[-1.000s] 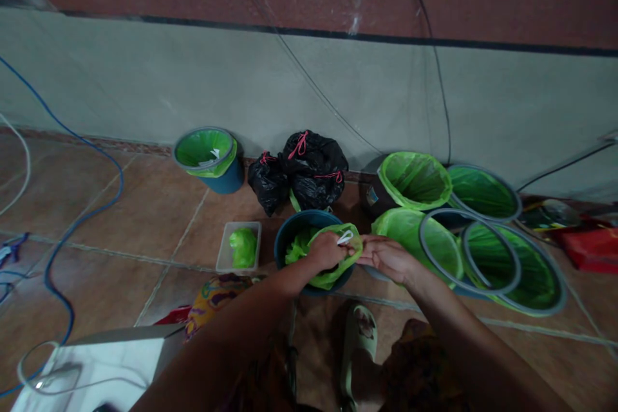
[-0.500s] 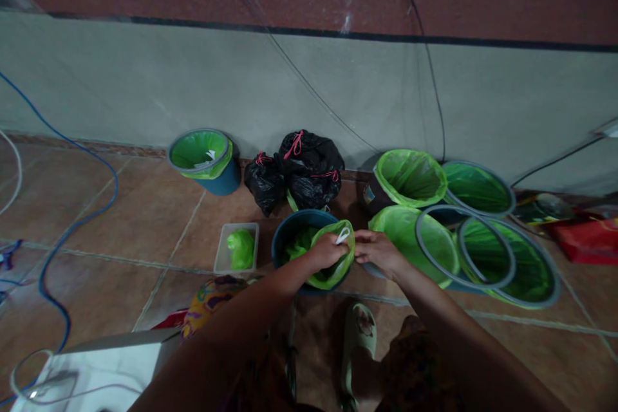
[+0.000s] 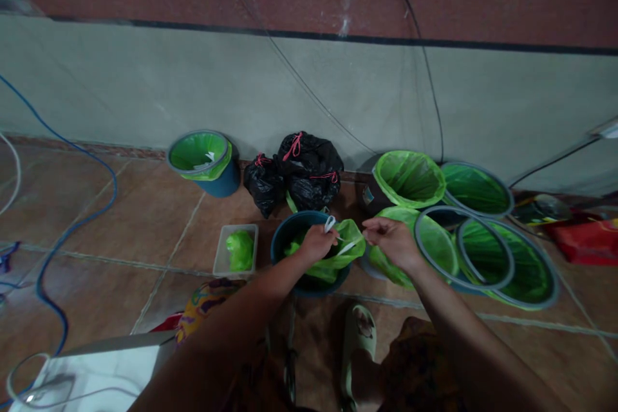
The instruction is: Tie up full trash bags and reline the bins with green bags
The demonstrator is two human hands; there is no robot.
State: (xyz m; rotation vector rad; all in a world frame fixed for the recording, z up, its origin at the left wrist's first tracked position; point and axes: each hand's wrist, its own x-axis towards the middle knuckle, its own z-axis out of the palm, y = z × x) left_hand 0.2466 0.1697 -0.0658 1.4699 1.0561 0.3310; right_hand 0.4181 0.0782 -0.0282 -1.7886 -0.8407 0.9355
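Observation:
Over a blue bin in front of me, a green garbage bag is stretched sideways past the bin's right rim. My left hand is closed on the bag's white drawstring, a loop of which stands up above the fingers. At the bag's right edge my right hand is closed, its thumb and fingertips pinching the bag's edge. More green plastic lies inside the bin, partly hidden by my left hand and forearm.
Several green-lined bins and a loose grey ring crowd the right. Black tied garbage bags lie by the wall. To the left are a lined blue bin, a clear tub with green plastic, and a blue hose.
My left hand has shifted slightly left with the drawstring. My right hand has moved right, and the bag's mouth is now drawn out flat between the hands.

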